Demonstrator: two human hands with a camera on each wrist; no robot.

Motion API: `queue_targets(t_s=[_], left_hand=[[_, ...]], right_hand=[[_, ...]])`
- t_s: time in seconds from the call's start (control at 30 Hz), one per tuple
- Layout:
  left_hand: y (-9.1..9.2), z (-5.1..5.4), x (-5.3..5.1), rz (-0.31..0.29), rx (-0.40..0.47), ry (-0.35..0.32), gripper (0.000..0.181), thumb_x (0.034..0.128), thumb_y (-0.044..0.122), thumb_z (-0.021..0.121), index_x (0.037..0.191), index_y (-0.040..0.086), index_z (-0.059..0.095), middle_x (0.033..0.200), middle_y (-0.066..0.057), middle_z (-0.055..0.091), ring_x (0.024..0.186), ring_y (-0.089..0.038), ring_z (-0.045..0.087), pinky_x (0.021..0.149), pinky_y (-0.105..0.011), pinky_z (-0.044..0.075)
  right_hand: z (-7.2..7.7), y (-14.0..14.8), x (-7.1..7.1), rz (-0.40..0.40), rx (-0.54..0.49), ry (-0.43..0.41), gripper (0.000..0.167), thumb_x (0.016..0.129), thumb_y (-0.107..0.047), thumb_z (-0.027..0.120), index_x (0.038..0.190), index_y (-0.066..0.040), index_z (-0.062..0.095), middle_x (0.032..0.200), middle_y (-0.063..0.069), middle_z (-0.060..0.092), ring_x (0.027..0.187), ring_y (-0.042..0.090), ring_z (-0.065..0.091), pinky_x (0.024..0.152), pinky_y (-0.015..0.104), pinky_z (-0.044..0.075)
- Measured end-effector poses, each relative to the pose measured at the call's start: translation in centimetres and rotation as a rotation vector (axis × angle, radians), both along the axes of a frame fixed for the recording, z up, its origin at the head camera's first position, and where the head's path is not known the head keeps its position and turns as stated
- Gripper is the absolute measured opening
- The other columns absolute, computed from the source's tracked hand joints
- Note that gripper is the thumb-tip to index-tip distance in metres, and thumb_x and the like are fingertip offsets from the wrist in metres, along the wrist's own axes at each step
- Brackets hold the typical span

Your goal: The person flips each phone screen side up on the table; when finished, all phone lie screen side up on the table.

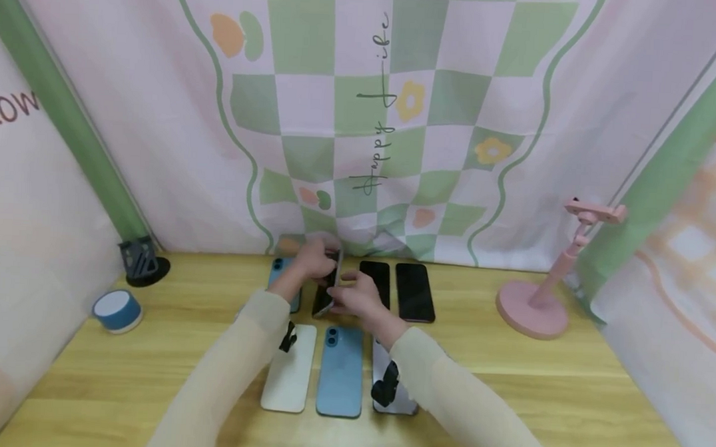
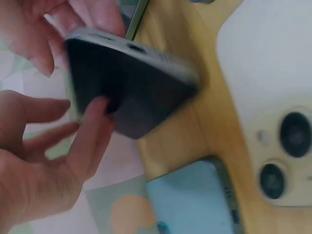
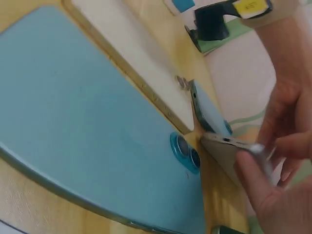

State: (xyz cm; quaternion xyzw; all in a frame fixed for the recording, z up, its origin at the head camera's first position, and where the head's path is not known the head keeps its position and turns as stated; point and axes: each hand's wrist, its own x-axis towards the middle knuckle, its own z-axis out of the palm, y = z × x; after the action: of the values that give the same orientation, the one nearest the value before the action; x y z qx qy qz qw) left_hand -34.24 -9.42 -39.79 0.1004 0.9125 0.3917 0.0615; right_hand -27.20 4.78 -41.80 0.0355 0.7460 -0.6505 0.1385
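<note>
Both hands hold a smartphone tilted up off the table in the back row, its dark screen facing partly left. My left hand grips its far end; a finger lies against the screen in the left wrist view. At the near end, beside the charging port, my right hand pinches the phone, with the thumb on it in the right wrist view. A blue phone lies left of it, partly under the left hand. Two phones with black screens, one and another, lie to the right.
In the front row lie a white phone, a blue phone and a pale phone partly covered by the right wrist camera. A pink stand is at right; a blue-white round object and black holder at left.
</note>
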Motion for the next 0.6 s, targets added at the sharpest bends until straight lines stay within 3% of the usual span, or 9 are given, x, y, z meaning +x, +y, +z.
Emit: queue_targets(t_s=[0.07,0.13,0.2,0.3,0.47,0.6], left_hand=[[0.0,-0.1,0.7,-0.015,0.075,-0.069,0.042,0.0873,-0.004,0.05,0.126,-0.004,0.066,0.133,-0.026,0.064,0.102,-0.041,0.072,0.06,-0.038,0.064],[-0.2,-0.2,1.3,-0.014,0.09,-0.132,0.052,0.0902,-0.005,0.047,0.141,-0.005,0.058,0.147,-0.028,0.055,0.109,-0.042,0.07,0.065,-0.038,0.065],[-0.4,-0.4,1.5,-0.011,0.04,-0.145,0.057,0.0887,-0.005,0.046,0.145,-0.004,0.055,0.145,-0.028,0.057,0.104,-0.041,0.072,0.067,-0.037,0.065],[-0.9,-0.8,1.5,-0.043,-0.098,-0.098,0.058,0.0872,-0.002,0.055,0.146,-0.001,0.056,0.137,-0.027,0.065,0.098,-0.037,0.071,0.076,-0.04,0.064],[-1.5,-1.4,1.3,-0.151,-0.269,-0.023,0.062,0.0878,0.012,0.076,0.146,0.002,0.057,0.131,-0.023,0.069,0.119,-0.034,0.065,0.109,-0.046,0.053],[-2.0,-1.8,1.2,-0.211,-0.343,-0.053,0.074,0.0875,0.019,0.082,0.153,0.006,0.05,0.11,-0.023,0.075,0.109,-0.032,0.066,0.112,-0.046,0.051]], right_hand=[[-0.2,0.0,0.0,-0.022,0.021,-0.009,0.053,0.097,-0.002,0.065,0.147,0.006,0.047,0.133,0.031,0.063,0.105,0.038,0.075,0.081,0.033,0.065],[-0.3,0.1,0.1,-0.044,0.045,-0.02,0.051,0.096,0.001,0.065,0.145,0.006,0.05,0.131,0.03,0.063,0.103,0.036,0.076,0.081,0.033,0.065],[-0.5,0.2,0.1,-0.06,0.075,-0.023,0.05,0.096,0.003,0.064,0.145,0.005,0.051,0.128,0.029,0.064,0.098,0.032,0.077,0.081,0.033,0.065],[-0.6,0.5,0.1,-0.057,0.119,-0.018,0.05,0.096,0.003,0.064,0.144,0.004,0.052,0.126,0.028,0.065,0.094,0.029,0.077,0.081,0.033,0.065],[-0.8,0.7,-0.1,-0.037,0.172,-0.017,0.049,0.096,0.004,0.062,0.144,0.003,0.053,0.133,0.027,0.064,0.104,0.032,0.076,0.084,0.034,0.065],[-0.9,0.6,-0.2,-0.032,0.215,0.001,0.048,0.095,0.006,0.06,0.142,0.002,0.056,0.137,0.024,0.064,0.114,0.034,0.072,0.086,0.033,0.064]])
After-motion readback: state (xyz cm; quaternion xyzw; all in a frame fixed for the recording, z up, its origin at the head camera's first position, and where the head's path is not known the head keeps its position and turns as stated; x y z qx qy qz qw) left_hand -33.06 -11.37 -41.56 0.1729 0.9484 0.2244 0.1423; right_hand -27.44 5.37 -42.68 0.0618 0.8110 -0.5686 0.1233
